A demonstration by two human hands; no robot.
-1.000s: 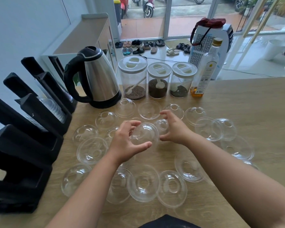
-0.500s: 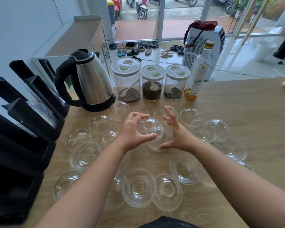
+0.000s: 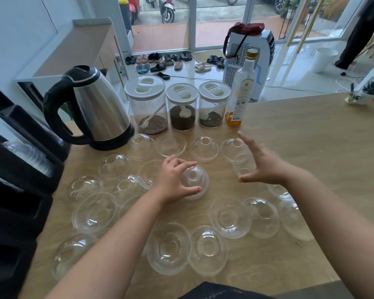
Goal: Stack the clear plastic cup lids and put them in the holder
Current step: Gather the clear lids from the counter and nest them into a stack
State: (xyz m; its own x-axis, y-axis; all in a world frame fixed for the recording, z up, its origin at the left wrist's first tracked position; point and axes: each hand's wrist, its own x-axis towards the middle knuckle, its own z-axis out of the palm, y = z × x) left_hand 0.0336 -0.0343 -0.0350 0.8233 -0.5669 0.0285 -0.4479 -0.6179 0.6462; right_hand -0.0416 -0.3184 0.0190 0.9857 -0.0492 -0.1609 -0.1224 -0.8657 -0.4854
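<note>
Several clear dome lids lie scattered over the wooden counter [image 3: 307, 134]. My left hand [image 3: 171, 180] grips a small stack of nested dome lids [image 3: 195, 181] at the counter's middle, thumb below and fingers curled over the top. My right hand [image 3: 261, 165] is spread open, fingers straight, hovering over two overlapping lids [image 3: 235, 148] at the right of the far row. The black holder [image 3: 24, 182] stands at the left edge, with a column of stacked lids [image 3: 34, 157] lying in one slot.
A steel kettle [image 3: 95, 108] stands at the back left. Three lidded jars [image 3: 181, 106] and a glass bottle [image 3: 241, 93] line the far edge. More lids lie close to me, such as one dome [image 3: 168, 248] and another [image 3: 230, 219].
My right hand has let go of the stack and moved right and outward, opening over the far-right lids. My left hand keeps the stack, lower and nearer the counter.
</note>
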